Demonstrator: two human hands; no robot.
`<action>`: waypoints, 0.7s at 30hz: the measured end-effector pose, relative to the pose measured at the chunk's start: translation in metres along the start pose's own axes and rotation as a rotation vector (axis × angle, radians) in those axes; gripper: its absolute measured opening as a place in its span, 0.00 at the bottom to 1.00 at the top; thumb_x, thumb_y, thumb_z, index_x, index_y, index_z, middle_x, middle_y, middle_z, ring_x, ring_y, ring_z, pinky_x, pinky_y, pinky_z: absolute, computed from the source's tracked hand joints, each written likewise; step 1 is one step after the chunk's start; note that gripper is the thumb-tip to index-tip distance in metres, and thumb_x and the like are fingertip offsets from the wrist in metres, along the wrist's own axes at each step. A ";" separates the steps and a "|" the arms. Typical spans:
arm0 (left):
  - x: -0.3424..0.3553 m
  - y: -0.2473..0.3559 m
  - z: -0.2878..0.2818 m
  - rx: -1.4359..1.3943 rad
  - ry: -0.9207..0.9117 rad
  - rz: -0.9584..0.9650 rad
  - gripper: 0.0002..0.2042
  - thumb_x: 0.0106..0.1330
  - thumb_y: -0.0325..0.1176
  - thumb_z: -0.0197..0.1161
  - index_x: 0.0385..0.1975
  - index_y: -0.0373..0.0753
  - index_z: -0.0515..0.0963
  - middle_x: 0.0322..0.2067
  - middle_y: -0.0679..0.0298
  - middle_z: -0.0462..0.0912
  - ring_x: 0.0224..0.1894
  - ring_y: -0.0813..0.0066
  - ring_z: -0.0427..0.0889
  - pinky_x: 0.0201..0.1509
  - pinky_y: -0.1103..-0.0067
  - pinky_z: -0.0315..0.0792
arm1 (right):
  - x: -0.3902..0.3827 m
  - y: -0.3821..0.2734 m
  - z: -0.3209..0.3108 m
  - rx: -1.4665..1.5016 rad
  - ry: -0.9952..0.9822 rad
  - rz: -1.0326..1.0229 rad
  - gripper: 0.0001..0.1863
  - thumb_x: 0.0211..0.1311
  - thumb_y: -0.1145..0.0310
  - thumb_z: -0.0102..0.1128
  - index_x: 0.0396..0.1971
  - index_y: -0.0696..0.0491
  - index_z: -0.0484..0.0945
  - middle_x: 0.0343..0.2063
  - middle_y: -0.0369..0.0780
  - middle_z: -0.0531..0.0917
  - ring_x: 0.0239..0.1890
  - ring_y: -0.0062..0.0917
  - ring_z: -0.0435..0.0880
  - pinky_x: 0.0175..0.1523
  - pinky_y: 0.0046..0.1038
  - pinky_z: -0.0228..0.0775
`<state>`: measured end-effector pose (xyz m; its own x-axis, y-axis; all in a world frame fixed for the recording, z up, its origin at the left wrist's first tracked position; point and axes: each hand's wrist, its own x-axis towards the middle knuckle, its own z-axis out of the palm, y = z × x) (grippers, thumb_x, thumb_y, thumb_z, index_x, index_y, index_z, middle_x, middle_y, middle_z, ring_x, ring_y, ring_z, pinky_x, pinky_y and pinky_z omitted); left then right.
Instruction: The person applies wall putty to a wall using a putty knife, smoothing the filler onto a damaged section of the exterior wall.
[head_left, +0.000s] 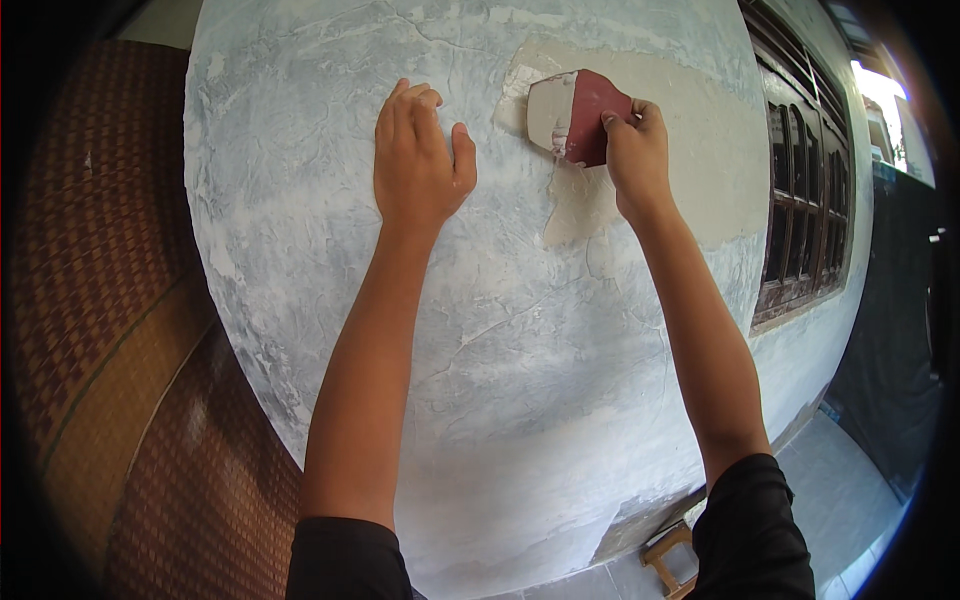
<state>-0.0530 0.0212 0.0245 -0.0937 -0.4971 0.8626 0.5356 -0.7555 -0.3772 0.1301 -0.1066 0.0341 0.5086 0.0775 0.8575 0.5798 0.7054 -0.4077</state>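
My right hand (637,150) grips a dark red putty scraper (594,112), thumb on its near face. Grey-beige putty coats the scraper's left part, which is close against the wall at the left end of a patch of fresh putty (690,130). That smooth beige patch stretches right toward the window. My left hand (424,155) is raised at the wall (500,330) to the left of the scraper, with nothing in it. Its thumb stands apart from the fingers, which are slightly bent. Whether its palm touches the wall cannot be made out.
The wall is rough, mottled blue-grey and white. A dark wooden window (805,180) is set into it at the right. Woven brown matting (110,200) hangs at the left. Low at the right are a small wooden stool (672,562), grey floor tiles (840,480) and a dark sheet (890,330).
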 end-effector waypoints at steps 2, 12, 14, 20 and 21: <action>0.000 0.003 0.001 0.013 0.001 0.005 0.20 0.60 0.30 0.57 0.52 0.33 0.66 0.48 0.52 0.74 0.60 0.46 0.70 0.62 0.59 0.66 | -0.006 0.005 -0.003 0.006 0.035 0.039 0.16 0.61 0.72 0.55 0.47 0.64 0.71 0.42 0.48 0.81 0.42 0.30 0.81 0.49 0.28 0.72; 0.000 0.002 0.002 -0.040 0.018 0.002 0.20 0.60 0.31 0.58 0.51 0.34 0.67 0.48 0.53 0.74 0.61 0.46 0.69 0.64 0.59 0.64 | -0.030 -0.005 -0.033 -0.130 0.281 0.150 0.18 0.53 0.76 0.50 0.45 0.65 0.71 0.42 0.50 0.80 0.43 0.32 0.80 0.49 0.29 0.72; 0.000 0.001 0.000 -0.049 0.014 -0.004 0.19 0.59 0.31 0.58 0.50 0.34 0.67 0.48 0.53 0.74 0.61 0.46 0.69 0.64 0.59 0.64 | -0.041 -0.008 -0.037 -0.147 0.276 0.135 0.17 0.54 0.76 0.50 0.45 0.65 0.71 0.42 0.50 0.80 0.43 0.31 0.80 0.48 0.29 0.72; -0.011 0.019 -0.008 -0.118 -0.009 0.042 0.16 0.58 0.30 0.57 0.46 0.36 0.69 0.45 0.54 0.76 0.60 0.48 0.71 0.66 0.57 0.60 | -0.070 0.004 -0.069 -0.190 0.190 0.217 0.16 0.57 0.75 0.52 0.45 0.64 0.71 0.40 0.47 0.80 0.43 0.27 0.79 0.49 0.27 0.72; -0.018 0.029 -0.011 -0.130 -0.015 0.035 0.16 0.58 0.30 0.57 0.46 0.36 0.69 0.45 0.54 0.76 0.60 0.48 0.71 0.66 0.57 0.60 | -0.076 0.007 -0.078 -0.202 0.196 0.223 0.16 0.57 0.75 0.52 0.45 0.64 0.71 0.40 0.47 0.80 0.43 0.27 0.79 0.49 0.27 0.72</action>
<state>-0.0444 0.0038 -0.0060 -0.0636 -0.5188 0.8525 0.4250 -0.7870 -0.4472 0.1452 -0.1619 -0.0583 0.7380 0.0633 0.6718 0.5447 0.5317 -0.6485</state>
